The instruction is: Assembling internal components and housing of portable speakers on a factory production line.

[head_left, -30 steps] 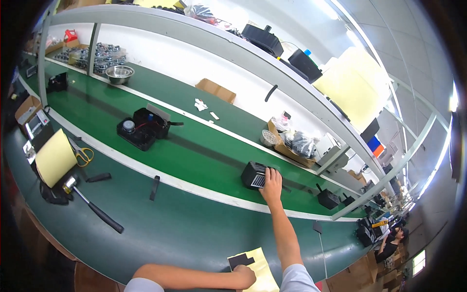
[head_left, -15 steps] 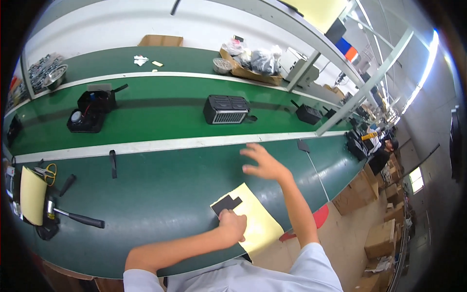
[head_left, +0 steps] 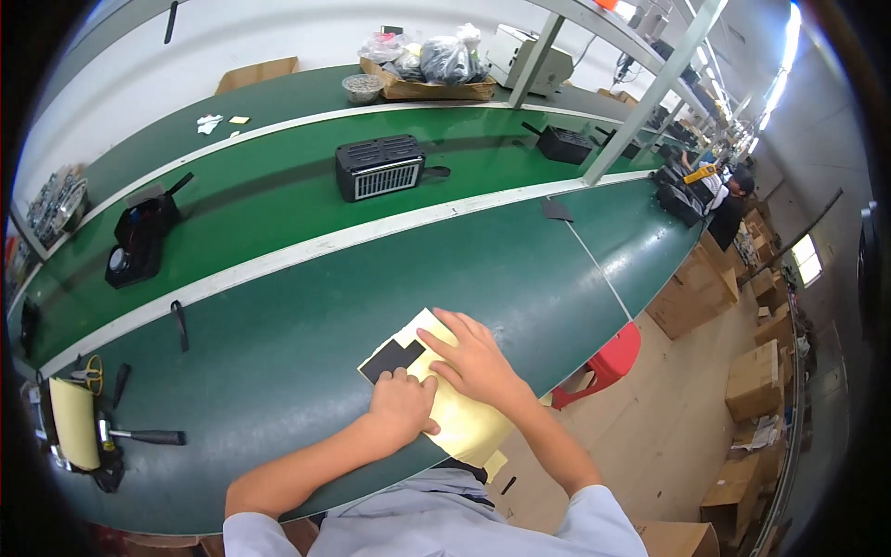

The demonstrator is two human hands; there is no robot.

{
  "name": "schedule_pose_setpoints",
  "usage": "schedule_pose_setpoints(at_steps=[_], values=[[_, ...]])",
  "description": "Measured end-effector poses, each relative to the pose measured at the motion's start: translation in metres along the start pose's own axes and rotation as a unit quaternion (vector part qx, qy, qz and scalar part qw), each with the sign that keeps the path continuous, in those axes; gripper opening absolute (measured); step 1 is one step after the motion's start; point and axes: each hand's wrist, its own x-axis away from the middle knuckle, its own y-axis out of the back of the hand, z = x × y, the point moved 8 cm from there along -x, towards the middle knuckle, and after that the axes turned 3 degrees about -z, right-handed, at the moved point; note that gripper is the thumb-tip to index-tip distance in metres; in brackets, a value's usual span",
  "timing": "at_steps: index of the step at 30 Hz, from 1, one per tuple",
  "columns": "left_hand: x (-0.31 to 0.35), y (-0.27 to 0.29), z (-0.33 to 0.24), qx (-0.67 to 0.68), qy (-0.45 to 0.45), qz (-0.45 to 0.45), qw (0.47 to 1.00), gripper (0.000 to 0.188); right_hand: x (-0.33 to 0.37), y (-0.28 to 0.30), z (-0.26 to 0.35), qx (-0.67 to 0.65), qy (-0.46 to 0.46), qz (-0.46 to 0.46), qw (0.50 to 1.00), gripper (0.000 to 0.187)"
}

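Observation:
A sheet of yellow paper (head_left: 461,422) lies over the near edge of the dark green bench, with a flat black cut-out piece (head_left: 391,359) on its far left corner. My left hand (head_left: 401,406) is closed, its fingers curled together at the near edge of the black piece; the fingertips are partly hidden. Flat on the paper, to the right of the black piece, rests my right hand (head_left: 475,360), with fingers spread and nothing in them.
At the left lie a hammer (head_left: 144,435), yellow-handled scissors (head_left: 94,375) and a yellow roll (head_left: 74,422). A black box-shaped device with a grille (head_left: 380,167) stands on the green belt. A red stool (head_left: 613,355) is below right; a person (head_left: 729,190) works farther off.
My right hand has come down from above the bench onto the yellow paper. My left hand stays by the black piece. The view has shifted and tilted.

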Motion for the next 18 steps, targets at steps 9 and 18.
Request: schedule_pose_setpoints(at_steps=[9, 18], values=[[0.009, -0.001, 0.004, 0.025, -0.005, -0.009, 1.000, 0.065, -0.013, -0.038, -0.007, -0.099, 0.069, -0.033, 0.992, 0.039], [0.059, -0.007, 0.031, 0.124, 0.017, -0.024, 0.992, 0.054, -0.042, -0.064, 0.049, -0.203, 0.142, -0.025, 0.969, 0.036]])
